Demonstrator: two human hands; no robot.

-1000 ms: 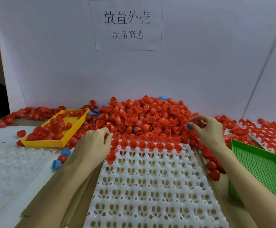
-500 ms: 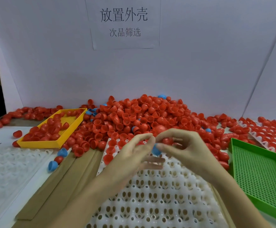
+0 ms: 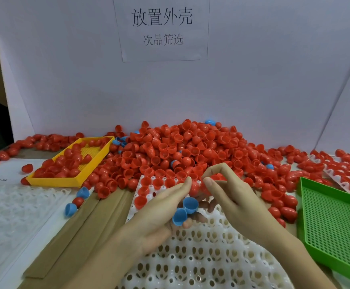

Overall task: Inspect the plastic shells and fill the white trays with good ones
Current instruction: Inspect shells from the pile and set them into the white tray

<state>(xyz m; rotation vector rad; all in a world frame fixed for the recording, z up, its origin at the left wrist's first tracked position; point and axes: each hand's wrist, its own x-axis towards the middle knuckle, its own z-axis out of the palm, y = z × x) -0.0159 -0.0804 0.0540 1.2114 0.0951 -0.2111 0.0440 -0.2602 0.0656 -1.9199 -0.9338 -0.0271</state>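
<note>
**Two blue shells held in left hand over the white tray**

The left hand (image 3: pixel 161 213) lies palm-up above the white tray (image 3: pixel 201 257), its fingers cupped round two blue shells (image 3: pixel 184 209) that rest against them, open sides facing up and toward the camera. The right hand (image 3: pixel 230 195) is just beside it, thumb and forefinger bent toward each other in a narrow pinch; whether they hold anything cannot be told. Both forearms enter from the lower edge and cross the tray.

The tray's far rows carry a few red shells seated in pockets; the near pockets show bare. Its far edge touches the pile of red shells (image 3: pixel 190 151), which spreads across the worktop to the back wall. Brown cardboard strips (image 3: pixel 72 230) lie along the tray's left edge. Beyond them, a second white tray (image 3: pixel 13 211) sits at the left, with loose blue shells between. A yellow tray (image 3: pixel 55 180) holding red shells sits at the far left; a green tray (image 3: pixel 336 224) is close on the right, leaving a narrow gap.

The paper sign (image 3: pixel 162 28) on the wall reads "放置外壳" and "次品筛选".
</note>
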